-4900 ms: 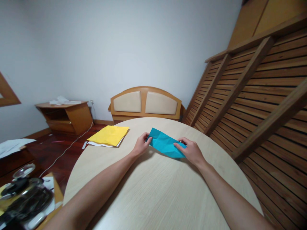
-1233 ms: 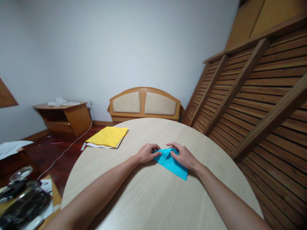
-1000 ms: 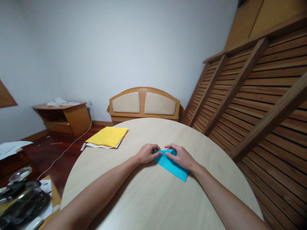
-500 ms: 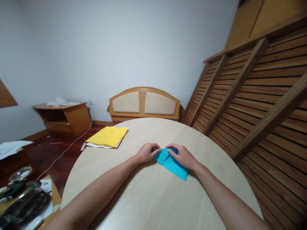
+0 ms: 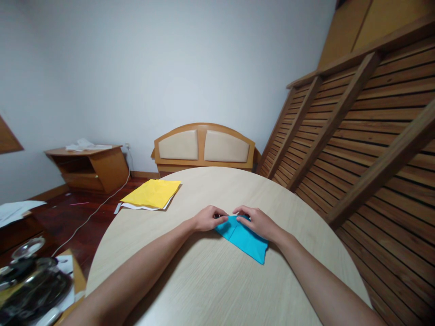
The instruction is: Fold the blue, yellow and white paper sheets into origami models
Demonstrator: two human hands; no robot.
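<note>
Mid-fold: the blue paper [image 5: 243,236] lay at the centre of the round table [image 5: 210,280]. Left hand [image 5: 206,218] and right hand [image 5: 257,222] pinched its far edge, fingers curled; firm creasing seemed due next.

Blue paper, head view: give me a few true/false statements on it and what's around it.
1. Both hands, left hand and right hand, press on the blue paper. True.
2. The blue paper lies on the floor. False: it lies on the round table.
3. The yellow paper sits left of the hands. True.
4. The yellow paper touches the blue paper. False: bare table separates them.
</note>
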